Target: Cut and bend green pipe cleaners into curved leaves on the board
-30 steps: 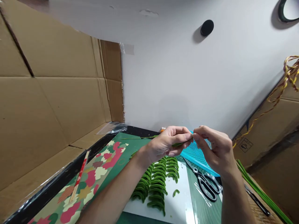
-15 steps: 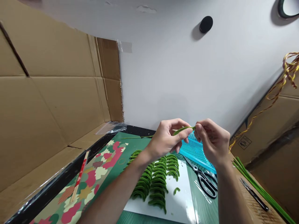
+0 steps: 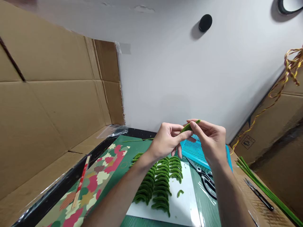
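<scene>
Both hands are up in front of the person, above the far part of the surface (image 3: 97,156). The left hand (image 3: 168,140) has thumb and fingers closed on a slim green piece (image 3: 187,127); the right hand (image 3: 209,137) pinches the same piece near its upper right end, so it slants up to the right between them. The two hands are close together, the wall (image 3: 165,78) rising behind with open room above the fingers.

Below, curved green pieces (image 3: 161,189) lie in rows on a white sheet (image 3: 186,211). A bare strip runs between the rows and the sheet's right edge, with one short curved piece (image 3: 180,193) on it, well apart from the front edge.

Just beyond the sheet, scissors (image 3: 199,169) lie beside a blue perforated tray (image 3: 193,149), both partly behind the right hand and forearm. Further right, a black-handled tool (image 3: 261,197) rests beside long green stems (image 3: 260,183). On the left, chopsticks (image 3: 81,181) lie across a patterned sheet (image 3: 101,178), near the surface's dark left edge, with cardboard (image 3: 59,104) standing beyond.
</scene>
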The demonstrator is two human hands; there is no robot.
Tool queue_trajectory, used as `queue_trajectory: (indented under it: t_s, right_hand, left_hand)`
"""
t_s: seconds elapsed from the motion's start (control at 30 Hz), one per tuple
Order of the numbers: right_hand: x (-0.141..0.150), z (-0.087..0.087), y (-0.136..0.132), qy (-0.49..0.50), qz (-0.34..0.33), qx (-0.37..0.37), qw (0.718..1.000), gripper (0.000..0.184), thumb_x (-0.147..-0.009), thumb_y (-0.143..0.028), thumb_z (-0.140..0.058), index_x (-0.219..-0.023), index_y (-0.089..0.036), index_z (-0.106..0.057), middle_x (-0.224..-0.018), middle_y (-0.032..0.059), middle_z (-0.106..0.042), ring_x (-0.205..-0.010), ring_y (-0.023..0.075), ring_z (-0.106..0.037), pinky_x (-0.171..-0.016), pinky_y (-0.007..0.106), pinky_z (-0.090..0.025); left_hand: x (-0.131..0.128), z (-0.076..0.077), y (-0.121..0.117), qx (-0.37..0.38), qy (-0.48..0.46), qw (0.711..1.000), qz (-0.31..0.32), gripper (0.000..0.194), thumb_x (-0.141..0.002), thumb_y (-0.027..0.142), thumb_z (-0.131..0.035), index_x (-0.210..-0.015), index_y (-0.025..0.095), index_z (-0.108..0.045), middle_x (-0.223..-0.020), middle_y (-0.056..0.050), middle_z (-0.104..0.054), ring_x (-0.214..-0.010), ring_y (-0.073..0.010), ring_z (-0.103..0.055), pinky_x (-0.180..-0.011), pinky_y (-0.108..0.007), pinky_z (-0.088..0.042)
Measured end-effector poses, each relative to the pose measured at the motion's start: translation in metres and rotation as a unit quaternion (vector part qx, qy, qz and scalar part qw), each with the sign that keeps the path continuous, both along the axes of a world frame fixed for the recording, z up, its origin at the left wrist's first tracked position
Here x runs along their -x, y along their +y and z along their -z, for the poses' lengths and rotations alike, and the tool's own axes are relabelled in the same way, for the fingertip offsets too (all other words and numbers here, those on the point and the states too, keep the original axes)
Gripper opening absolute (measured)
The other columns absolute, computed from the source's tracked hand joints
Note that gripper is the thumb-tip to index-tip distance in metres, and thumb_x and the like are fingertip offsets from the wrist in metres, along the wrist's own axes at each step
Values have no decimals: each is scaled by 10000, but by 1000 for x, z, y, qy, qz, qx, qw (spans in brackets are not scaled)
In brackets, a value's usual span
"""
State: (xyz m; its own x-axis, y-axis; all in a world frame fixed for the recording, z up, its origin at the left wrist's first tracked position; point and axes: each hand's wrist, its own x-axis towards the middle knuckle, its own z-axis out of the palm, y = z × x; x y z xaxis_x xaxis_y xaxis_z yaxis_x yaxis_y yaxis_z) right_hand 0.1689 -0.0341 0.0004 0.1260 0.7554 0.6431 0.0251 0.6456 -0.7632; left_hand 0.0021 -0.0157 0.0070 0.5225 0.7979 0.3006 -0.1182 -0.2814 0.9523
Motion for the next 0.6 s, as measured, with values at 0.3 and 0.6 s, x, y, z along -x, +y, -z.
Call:
queue_trajectory:
  t_s: [0.3,0.6]
  right_hand:
    - [3,6,-3,-96,156,-65,981,173,-985,-270,-688,-1013,-241,-856,-948,43,-844,-769,200,-802,-720,346,-670]
    - [-4,-4,-2,47,22,22,998,224,-875,-322,-832,-1052,-185,-843,-967,96,-851,-761,237,-824,-694,374,-714]
  left_hand:
    - [-13,8,-6,-57,35,993,-100,467,-908,517,-776,-701,104,-711,-680,-95,-776,-336,-77,-543,-316,-185,-369]
    - [-10,6,-1,-38,39,998,-23,472,-989,538,-667,-806,108,-736,-705,-76,-775,-364,-64,-555,-368,-176,-415]
